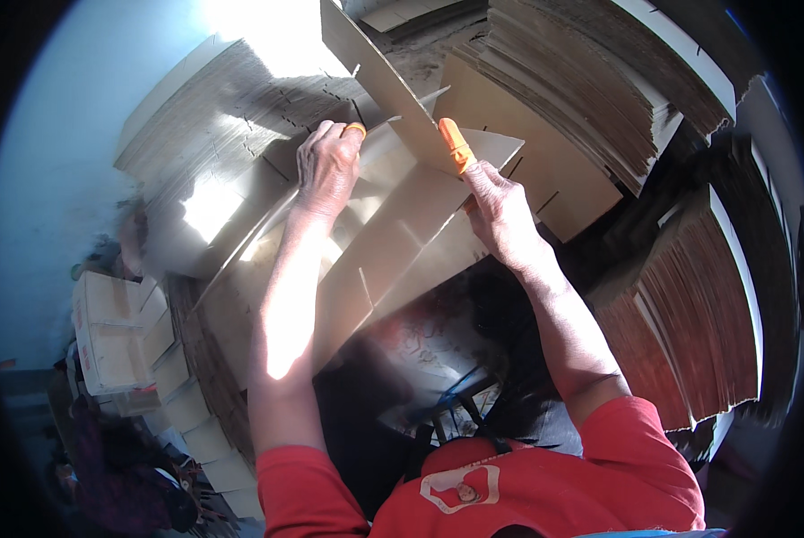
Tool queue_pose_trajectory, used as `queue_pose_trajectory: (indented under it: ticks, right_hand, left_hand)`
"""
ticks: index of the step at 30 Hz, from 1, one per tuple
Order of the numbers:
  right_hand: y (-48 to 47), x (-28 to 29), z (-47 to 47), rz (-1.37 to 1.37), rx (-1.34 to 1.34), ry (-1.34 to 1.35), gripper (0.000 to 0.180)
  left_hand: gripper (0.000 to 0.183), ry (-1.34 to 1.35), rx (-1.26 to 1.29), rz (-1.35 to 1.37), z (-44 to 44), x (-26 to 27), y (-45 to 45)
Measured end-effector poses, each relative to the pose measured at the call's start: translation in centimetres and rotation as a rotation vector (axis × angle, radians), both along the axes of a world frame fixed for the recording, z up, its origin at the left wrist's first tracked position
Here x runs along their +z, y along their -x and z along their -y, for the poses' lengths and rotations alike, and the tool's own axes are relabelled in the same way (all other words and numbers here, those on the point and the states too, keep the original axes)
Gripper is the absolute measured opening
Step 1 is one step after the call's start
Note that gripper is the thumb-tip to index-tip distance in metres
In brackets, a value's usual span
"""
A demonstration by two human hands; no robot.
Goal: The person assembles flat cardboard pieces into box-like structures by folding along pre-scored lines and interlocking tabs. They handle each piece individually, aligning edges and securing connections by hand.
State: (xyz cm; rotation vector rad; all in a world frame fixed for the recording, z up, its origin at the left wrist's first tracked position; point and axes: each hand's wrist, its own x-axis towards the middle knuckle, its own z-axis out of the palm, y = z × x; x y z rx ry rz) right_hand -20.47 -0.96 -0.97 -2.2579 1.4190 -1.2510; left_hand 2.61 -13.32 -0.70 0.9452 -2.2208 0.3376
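Note:
Several slotted cardboard strips stand on edge and cross each other before me. A long upright strip (381,74) runs from the top of the view to my right hand (506,212), which grips its near end. One finger of that hand wears an orange finger cover (455,144) and lies along the strip's edge. A wider slotted strip (381,242) slants down below the crossing. My left hand (329,165), with orange on one fingertip, is curled over the top edge of another strip (244,245). Its fingertips are partly hidden.
Tall stacks of slotted cardboard stand at the left (193,128), the upper right (576,81) and the lower right (684,323). A loose cardboard sheet (529,155) leans by the upper right stack. A white carton (112,333) sits at the far left near a pale wall (45,168).

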Motion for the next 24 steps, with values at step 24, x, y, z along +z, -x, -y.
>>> queue_pose_trajectory:
  ticks: [24]
  right_hand:
    - [-0.2, -1.7, -3.6, -0.011, -0.057, 0.035, 0.076]
  left_hand:
    - [0.059, -0.356, 0.522, 0.261, 5.4, 0.7, -3.0]
